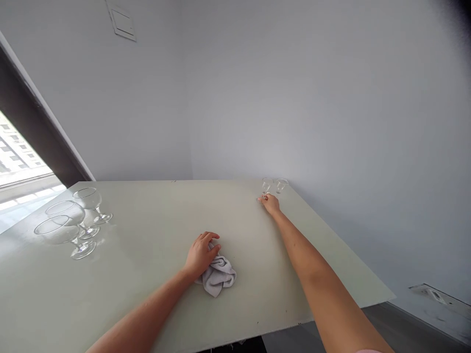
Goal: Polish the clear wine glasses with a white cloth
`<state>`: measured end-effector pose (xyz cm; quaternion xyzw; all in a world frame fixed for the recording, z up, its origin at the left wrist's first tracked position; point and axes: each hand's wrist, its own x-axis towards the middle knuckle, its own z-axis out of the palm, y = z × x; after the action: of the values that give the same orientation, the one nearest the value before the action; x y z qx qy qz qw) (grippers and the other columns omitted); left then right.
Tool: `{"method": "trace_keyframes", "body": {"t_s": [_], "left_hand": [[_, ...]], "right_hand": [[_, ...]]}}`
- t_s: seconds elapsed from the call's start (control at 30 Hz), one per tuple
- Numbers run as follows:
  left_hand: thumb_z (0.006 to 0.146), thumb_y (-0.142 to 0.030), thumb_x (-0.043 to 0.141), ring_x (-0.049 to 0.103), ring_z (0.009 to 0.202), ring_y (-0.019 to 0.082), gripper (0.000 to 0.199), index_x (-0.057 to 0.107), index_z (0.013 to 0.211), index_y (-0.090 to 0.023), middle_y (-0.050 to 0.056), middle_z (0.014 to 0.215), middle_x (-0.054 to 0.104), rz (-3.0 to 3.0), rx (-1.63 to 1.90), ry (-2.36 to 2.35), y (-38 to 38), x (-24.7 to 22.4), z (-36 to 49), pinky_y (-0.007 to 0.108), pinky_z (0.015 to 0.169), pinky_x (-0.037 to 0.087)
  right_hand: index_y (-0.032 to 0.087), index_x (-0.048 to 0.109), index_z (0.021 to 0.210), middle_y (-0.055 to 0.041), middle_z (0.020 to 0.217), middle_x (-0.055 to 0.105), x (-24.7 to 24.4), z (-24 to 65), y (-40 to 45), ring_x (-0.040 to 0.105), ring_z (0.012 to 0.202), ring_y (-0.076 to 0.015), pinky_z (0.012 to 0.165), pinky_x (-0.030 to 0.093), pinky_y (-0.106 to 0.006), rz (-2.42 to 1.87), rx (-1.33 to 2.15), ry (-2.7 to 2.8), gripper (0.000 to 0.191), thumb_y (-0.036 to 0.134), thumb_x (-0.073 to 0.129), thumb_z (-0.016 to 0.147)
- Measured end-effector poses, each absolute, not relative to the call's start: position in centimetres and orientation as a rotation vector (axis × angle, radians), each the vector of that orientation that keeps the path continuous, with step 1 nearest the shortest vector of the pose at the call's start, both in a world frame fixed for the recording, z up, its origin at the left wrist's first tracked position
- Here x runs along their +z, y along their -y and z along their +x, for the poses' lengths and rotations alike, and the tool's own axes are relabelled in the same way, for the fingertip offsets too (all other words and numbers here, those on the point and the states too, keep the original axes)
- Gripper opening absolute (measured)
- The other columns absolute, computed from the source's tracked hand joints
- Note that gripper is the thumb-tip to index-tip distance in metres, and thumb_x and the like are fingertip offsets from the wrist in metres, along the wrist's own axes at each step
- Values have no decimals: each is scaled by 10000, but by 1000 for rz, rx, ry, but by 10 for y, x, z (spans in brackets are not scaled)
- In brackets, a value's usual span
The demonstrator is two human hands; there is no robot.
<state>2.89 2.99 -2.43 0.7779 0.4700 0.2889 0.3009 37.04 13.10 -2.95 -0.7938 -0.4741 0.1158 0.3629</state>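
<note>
Left hand (201,255): palm down, fingers curled and partly closed over a bunched gray cloth (218,277), with the folds gathered under and just beyond the palm. Cloth located toward the near edge of the tabletop (147,211), roughly midway across, in contact with the surface.

Right hand (271,204): arm extended toward the far edge of the tabletop, fingers stretched out low, at or just beside the foot of the left one of two small stemmed glasses (267,185). Actual grip on that glass not determinable from this view. Second small glass (281,185) upright, just beside the first, with no visible contact with the hand. Both glasses near the far edge.

Three large wine glasses (87,200): upright in a tight cluster on the left side of the tabletop, bowls overlapping in view, well apart from both hands. Bright glare on the surface around their feet.

Surroundings: window (22,157) at far left, with buildings beyond; plain gray wall (294,98) behind the tabletop; square panel (121,20) high on that wall; dark floor (405,328) at lower right.
</note>
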Motion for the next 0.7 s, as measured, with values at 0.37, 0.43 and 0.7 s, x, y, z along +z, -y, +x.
{"method": "trace_keyframes", "body": {"t_s": [0.37, 0.43, 0.7], "left_hand": [[708, -258, 511, 545, 751, 129, 164, 594, 832, -190, 33, 848, 612, 1353, 1267, -1250, -45, -17, 23, 252, 681, 420], [700, -241, 503, 544, 791, 126, 156, 575, 828, -188, 37, 881, 603, 1223, 1439, -1230, -54, -7, 12, 249, 696, 420], [721, -223, 481, 509, 972, 151, 437, 328, 1130, -238, 83, 1150, 413, 537, 1915, -1828, -87, 6, -110, 306, 776, 424]], "right_hand": [[193, 649, 864, -34, 802, 636, -9, 242, -36, 558, 705, -160, 646, 412, -257, -1593, 649, 1784, 344, 464, 451, 788], [198, 627, 971, -46, 889, 632, -7, 211, -17, 560, 721, -155, 652, 414, -262, -1455, 801, 1953, 378, 481, 444, 800], [228, 634, 822, -10, 797, 591, -15, 174, 1, 504, 698, -162, 591, 342, -256, -1449, 868, 2034, 205, 372, 614, 677]]}}
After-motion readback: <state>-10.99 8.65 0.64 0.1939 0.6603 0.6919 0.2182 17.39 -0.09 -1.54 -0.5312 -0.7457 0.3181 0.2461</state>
